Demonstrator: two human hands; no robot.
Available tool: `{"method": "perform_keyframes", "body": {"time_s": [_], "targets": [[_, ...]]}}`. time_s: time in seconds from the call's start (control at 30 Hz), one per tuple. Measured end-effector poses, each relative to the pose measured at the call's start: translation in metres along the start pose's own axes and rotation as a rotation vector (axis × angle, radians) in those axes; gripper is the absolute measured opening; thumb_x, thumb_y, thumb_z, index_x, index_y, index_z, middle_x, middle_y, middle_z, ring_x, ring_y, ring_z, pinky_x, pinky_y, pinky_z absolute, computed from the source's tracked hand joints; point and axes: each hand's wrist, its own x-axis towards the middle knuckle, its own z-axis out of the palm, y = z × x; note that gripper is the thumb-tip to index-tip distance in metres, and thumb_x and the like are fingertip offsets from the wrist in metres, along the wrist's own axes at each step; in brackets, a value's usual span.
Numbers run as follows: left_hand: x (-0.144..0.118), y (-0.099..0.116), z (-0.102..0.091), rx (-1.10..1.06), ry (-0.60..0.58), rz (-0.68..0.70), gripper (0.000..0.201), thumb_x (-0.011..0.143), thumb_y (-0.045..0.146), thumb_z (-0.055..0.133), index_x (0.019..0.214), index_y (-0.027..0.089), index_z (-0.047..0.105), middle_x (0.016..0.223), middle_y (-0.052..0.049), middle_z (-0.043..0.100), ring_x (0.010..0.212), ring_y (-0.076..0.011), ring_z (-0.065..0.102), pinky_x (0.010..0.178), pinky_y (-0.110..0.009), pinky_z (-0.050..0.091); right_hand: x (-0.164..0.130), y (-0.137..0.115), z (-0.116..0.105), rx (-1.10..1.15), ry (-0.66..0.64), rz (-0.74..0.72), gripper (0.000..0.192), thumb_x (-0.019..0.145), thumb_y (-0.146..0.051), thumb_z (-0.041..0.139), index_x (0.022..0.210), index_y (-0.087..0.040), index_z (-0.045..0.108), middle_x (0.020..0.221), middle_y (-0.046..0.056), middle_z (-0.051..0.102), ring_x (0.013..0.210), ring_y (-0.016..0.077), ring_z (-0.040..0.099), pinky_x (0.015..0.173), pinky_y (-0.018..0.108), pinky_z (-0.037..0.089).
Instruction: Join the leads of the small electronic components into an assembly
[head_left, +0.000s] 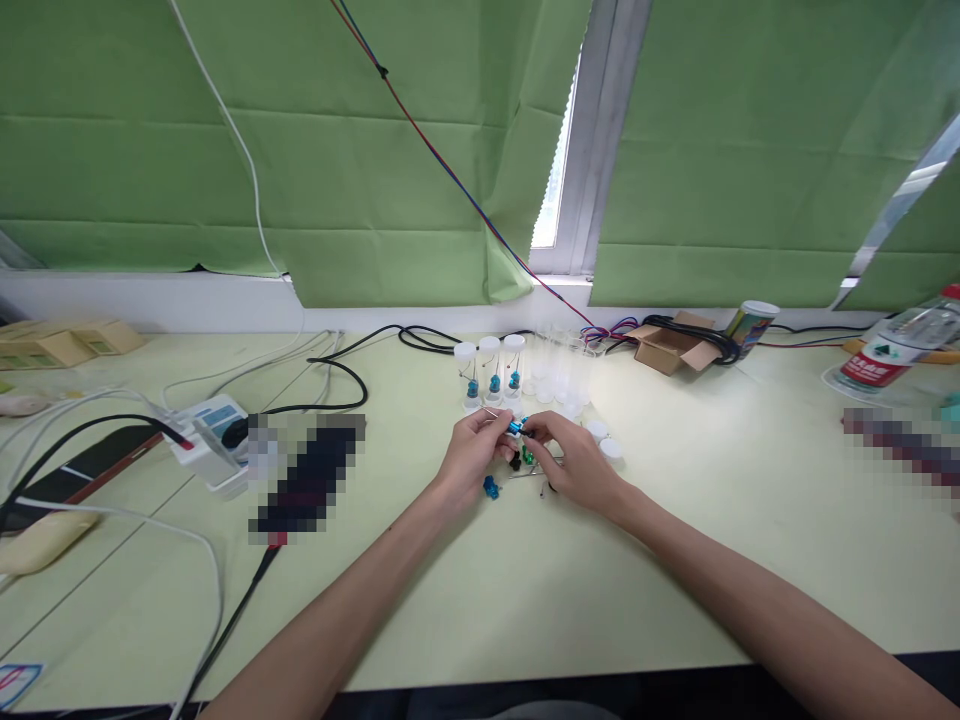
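My left hand [474, 447] pinches a small blue part [515, 427] with a thin metal rod sticking out to the upper left. The fingers of my right hand [577, 460] close on the black end of the same piece, so both hands meet on it. Below them lie a loose blue part [491, 487], a green part [528, 456], a black part [514, 461] and thin metal rods [529, 475]. Just behind stand three white-capped clear tubes [489, 372] with blue pieces inside. Uncapped clear tubes [562, 372] stand to their right, and white caps [610, 449] lie beside my right hand.
A white power strip [217, 440] with cables and a blurred dark device [311, 480] lie to the left. An open cardboard box [671, 348], a can [750, 328] and a plastic bottle [881, 350] stand at the right. Black cable [420, 340] runs along the back.
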Motion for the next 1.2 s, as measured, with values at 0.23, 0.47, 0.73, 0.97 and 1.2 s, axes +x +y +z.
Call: {"method": "perform_keyframes", "body": {"time_s": [0.23,0.47,0.73,0.97,1.2], "targets": [[0.0016,0.0001,-0.0006,-0.109,-0.013,-0.046,0.028,0.07,0.037,0.079,0.081,0.016,0.064,0.06,0.001,0.058,0.052,-0.0063,0.05,0.054,-0.018,0.044,0.0002,0.0012,-0.0004,-0.01,0.023,-0.005,0.011,0.094,-0.018,0.05,0.104,-0.021,0.054,0.093,0.006,0.063,0.081,0.0188,0.061,0.075,0.033,0.05],[0.0043,-0.0005,-0.0006,-0.157,0.006,-0.075,0.026,0.069,0.032,0.08,0.08,0.014,0.064,0.063,0.0,0.059,0.056,-0.0068,0.054,0.055,-0.017,0.046,-0.0004,0.0018,-0.0001,-0.005,0.036,-0.011,0.011,0.095,-0.02,0.05,0.104,-0.021,0.055,0.093,0.007,0.063,0.081,0.0192,0.061,0.075,0.033,0.051],[0.0027,0.0,-0.0011,-0.102,-0.024,-0.035,0.03,0.068,0.039,0.08,0.079,0.016,0.064,0.063,0.002,0.056,0.052,-0.0064,0.05,0.052,-0.019,0.043,0.0003,0.0015,-0.0004,-0.007,0.036,-0.009,0.011,0.095,-0.02,0.048,0.104,-0.022,0.054,0.093,0.007,0.063,0.081,0.0195,0.06,0.075,0.034,0.05],[-0.0006,0.004,-0.0005,0.079,-0.017,0.078,0.035,0.071,0.048,0.075,0.082,0.018,0.064,0.062,0.001,0.057,0.053,-0.0097,0.052,0.051,-0.022,0.042,0.0007,0.001,-0.0013,0.002,0.012,-0.009,0.012,0.095,-0.019,0.047,0.104,-0.022,0.054,0.094,0.007,0.063,0.083,0.02,0.061,0.076,0.035,0.051],[-0.0009,0.0044,0.0001,0.193,0.005,0.133,0.036,0.074,0.051,0.071,0.077,0.017,0.061,0.06,-0.001,0.058,0.051,-0.0116,0.053,0.054,-0.026,0.045,0.0008,-0.0008,-0.0015,-0.005,0.0,-0.011,0.012,0.095,-0.019,0.047,0.104,-0.022,0.054,0.094,0.007,0.064,0.082,0.0199,0.061,0.075,0.034,0.051]]}}
